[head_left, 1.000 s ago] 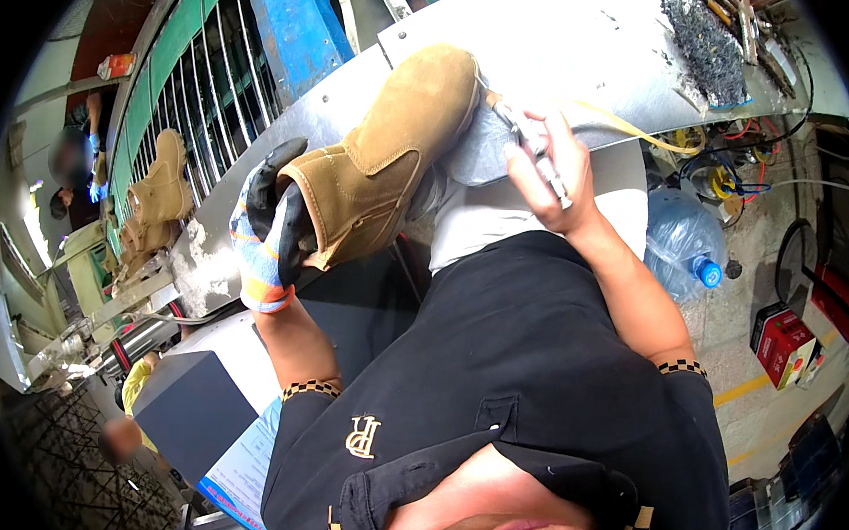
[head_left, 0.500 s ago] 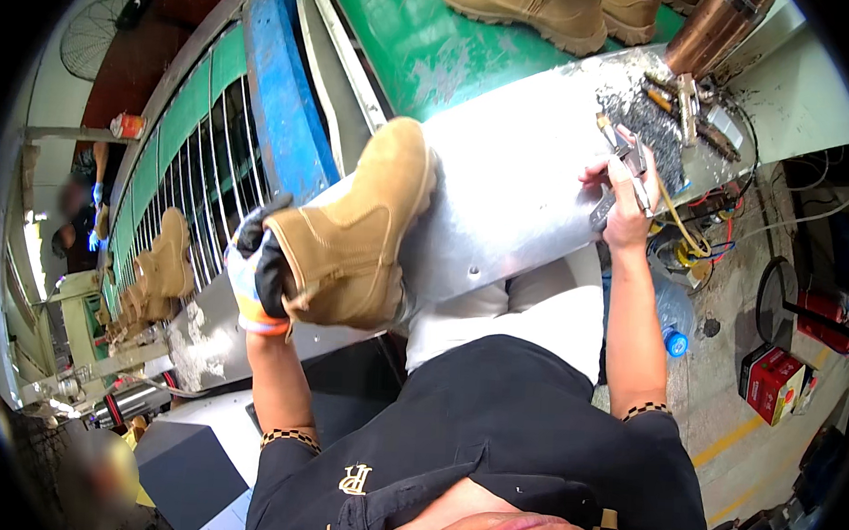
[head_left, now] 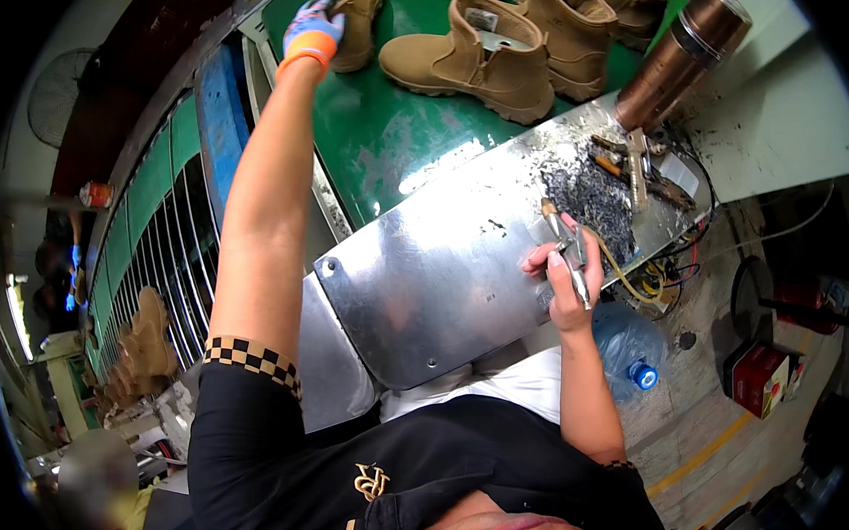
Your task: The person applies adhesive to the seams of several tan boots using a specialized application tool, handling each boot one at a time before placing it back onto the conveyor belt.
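Observation:
My left hand (head_left: 314, 31), in a blue-and-white glove with an orange cuff, reaches out to the far left. It is closed at the top opening of a tan boot (head_left: 361, 17), which stands upright on the green surface; part of the grip is hidden. My right hand (head_left: 571, 277), bare, is closed around a small silver metal tool with a brass-coloured tip (head_left: 549, 210). The tool's exact kind is unclear. Below the hand, the bare metal plate (head_left: 423, 284) spans my lap.
More tan boots (head_left: 474, 61) stand on the green table (head_left: 373, 147). A copper-coloured flask (head_left: 680, 58) stands at the back right, near several hand tools (head_left: 638, 171) and black debris. Yellow tubing (head_left: 626, 276) hangs off the right edge. A large plastic bottle (head_left: 622, 347) is lower right.
My left hand has carried the boot from over the metal plate up and away to the green table. My right hand has shifted left and nearer, still holding the tool.

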Tool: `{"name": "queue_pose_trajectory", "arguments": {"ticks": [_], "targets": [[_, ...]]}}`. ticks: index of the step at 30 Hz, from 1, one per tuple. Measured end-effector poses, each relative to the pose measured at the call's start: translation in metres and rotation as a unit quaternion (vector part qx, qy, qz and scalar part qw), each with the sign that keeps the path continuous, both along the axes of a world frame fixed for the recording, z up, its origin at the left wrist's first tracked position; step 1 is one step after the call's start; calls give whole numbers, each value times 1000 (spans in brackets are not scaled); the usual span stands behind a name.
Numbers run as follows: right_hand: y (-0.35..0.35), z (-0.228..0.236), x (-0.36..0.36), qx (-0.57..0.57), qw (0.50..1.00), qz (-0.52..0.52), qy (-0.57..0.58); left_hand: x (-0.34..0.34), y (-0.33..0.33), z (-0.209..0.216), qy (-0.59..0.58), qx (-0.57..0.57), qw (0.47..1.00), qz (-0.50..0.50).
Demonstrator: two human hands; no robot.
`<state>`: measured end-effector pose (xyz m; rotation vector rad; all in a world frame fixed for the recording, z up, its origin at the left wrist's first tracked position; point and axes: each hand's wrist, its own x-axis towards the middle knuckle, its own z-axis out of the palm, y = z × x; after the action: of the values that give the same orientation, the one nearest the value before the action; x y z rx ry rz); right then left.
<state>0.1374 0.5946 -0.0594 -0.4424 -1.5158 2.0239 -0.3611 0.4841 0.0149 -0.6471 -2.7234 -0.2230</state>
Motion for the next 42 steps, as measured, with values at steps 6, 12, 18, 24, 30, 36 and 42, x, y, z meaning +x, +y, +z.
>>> {"name": "queue_pose_trajectory", "arguments": {"ticks": [6, 12, 18, 24, 30, 36, 42], "targets": [[-5, 1, -4, 9, 1000, -25, -14, 100, -84, -41, -154, 129, 972, -120], [-12, -5, -3, 16, 1000, -13, 3, 231, -327, -79, -98, 165, 981, -41], [-2, -15, -2, 37, 999, 22, -16, 255, -597, -91, 53, 152, 927, 338], [-11, -13, -7, 8, 999, -8, -40, 204, -769, -14, 122, 37, 844, 521], [-14, -4, -16, 92, 993, -46, -51, 154, -766, -1, -184, -128, 856, 466], [-13, -3, -7, 107, 993, -38, -19, 186, -737, -68, -61, -120, 847, 514], [-12, -11, -8, 89, 996, -11, -14, 278, -750, -117, 64, 15, 856, 512]]}}
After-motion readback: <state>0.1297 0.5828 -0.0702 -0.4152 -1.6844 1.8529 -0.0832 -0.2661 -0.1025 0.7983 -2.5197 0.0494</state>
